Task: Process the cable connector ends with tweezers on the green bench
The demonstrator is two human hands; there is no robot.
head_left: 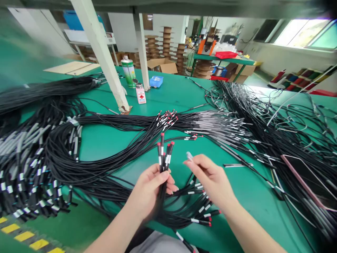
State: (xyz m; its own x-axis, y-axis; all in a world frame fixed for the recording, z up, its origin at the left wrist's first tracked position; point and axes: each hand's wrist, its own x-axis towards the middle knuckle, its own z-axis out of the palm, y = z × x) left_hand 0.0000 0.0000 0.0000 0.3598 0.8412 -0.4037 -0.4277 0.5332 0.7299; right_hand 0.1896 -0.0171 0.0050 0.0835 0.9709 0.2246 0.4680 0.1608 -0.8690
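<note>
Head | L hand (154, 184) w/ red-tipped cables (165, 162) | R hand (212, 175) w/ clear pc (189, 155)

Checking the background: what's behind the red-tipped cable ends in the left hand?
Beyond the red-tipped cable ends, green tabletop and more black cables show. Whatever the ends and the left hand cover can't be seen.

A red diamond sign (141, 97) marks the small bottle (140, 94) (lettering (140, 93) too small to read).

The left hand (151, 184) and right hand (212, 175) are showing bare, joining bare forearms (249, 225); between them, light grey clothing (160, 243) is peeking in at the bottom.
</note>
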